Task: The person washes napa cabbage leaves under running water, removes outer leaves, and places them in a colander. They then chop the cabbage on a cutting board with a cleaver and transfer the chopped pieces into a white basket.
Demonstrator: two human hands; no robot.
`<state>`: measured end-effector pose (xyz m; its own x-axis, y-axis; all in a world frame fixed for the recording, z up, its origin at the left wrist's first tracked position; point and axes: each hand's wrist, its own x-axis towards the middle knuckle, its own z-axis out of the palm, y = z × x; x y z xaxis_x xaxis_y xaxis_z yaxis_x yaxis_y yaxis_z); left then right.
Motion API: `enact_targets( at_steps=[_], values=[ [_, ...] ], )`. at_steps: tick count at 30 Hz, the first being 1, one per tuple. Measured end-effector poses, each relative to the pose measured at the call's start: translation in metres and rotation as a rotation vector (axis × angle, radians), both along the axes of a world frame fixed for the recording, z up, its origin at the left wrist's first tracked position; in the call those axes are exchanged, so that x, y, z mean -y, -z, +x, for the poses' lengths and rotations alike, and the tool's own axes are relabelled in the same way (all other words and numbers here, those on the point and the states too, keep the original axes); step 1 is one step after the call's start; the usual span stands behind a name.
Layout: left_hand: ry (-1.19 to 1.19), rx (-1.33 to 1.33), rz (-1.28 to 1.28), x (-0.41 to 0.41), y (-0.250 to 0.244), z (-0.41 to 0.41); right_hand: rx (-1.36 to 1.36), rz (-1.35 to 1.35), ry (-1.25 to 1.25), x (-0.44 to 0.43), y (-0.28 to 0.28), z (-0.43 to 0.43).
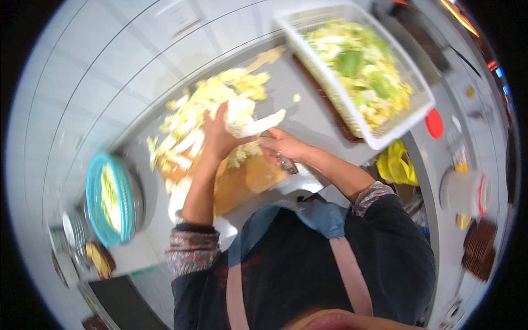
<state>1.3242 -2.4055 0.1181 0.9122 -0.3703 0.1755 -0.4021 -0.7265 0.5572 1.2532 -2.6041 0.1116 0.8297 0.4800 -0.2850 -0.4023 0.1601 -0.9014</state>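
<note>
Chopped napa cabbage (231,90) lies in a loose heap over the far part of a wooden cutting board (247,181) and onto the grey counter. My left hand (218,134) rests spread on the heap, its fingers apart and its thumb pointing towards my right hand. My right hand (284,146) is closed around the handle of a knife (288,164), whose end sticks out below the fingers. Its blade is mostly hidden by the hand and the cabbage. A pale cabbage strip (264,124) lies just beyond my right hand.
At the far right, a white plastic basket (367,140) holds more cut cabbage. A turquoise basket (93,202) with a cabbage piece stands at the left. A tiled wall (123,62) borders the counter. Right of the basket are a red lid (434,123) and a plastic jar (460,193).
</note>
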Motion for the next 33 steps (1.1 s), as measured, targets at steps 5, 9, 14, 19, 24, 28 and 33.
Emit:
enact_targets(
  at_steps=[5, 9, 14, 19, 24, 28, 33],
  values=[
    [0.207, 0.083, -0.098, 0.11, -0.084, 0.028, 0.037, -0.127, 0.242, 0.091, -0.073, -0.006],
    [0.416, -0.002, -0.331, 0.225, -0.125, 0.062, 0.168, -0.495, 0.453, 0.18, -0.152, -0.018],
    [0.486, -0.119, -0.284, 0.324, -0.11, 0.082, 0.59, -1.421, 0.519, 0.269, -0.179, -0.009],
    [0.364, -0.029, -0.082, 0.314, -0.098, 0.029, 0.489, -1.79, 0.676, 0.327, -0.133, -0.006],
    [0.25, 0.191, -0.281, 0.192, -0.055, 0.011, 0.482, -0.948, 0.747, 0.255, -0.139, 0.003],
    [0.06, 0.222, -0.169, 0.039, -0.02, 0.014, 0.493, -0.724, 0.568, 0.171, -0.122, 0.022],
    [-0.557, -0.334, 0.31, -0.171, -0.011, 0.013, 0.375, -0.994, 0.355, 0.091, -0.071, 0.05]
  ],
)
